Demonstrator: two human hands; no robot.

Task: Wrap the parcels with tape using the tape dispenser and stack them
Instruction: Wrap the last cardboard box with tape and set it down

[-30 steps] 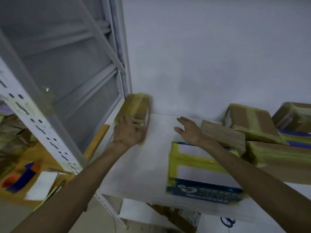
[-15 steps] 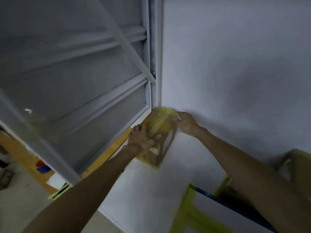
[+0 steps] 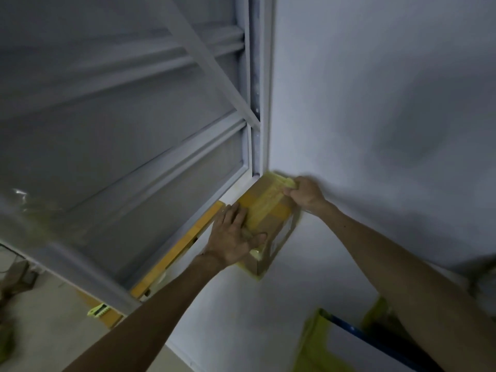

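A small brown cardboard parcel point(image 3: 271, 210) wrapped in yellow tape stands on the white shelf point(image 3: 241, 304), pushed into the back left corner against the wall. My left hand point(image 3: 233, 237) lies flat on its near top and left side, with the thumb across the front edge. My right hand point(image 3: 304, 193) grips its far right top corner with curled fingers. A white and blue parcel point(image 3: 357, 350) banded in yellow tape lies at the lower right, partly under my right forearm.
The white metal rack post point(image 3: 264, 84) and diagonal braces point(image 3: 204, 60) rise left of the parcel. The white wall point(image 3: 375, 103) closes off the back. Below the shelf on the left are a yellow strip point(image 3: 177, 253) and a small yellow-green tool point(image 3: 98, 310).
The parcel has gone from the shelf's left edge into the back corner. My right hand moved from open in mid-air to gripping the parcel's far corner. The view has swung left.
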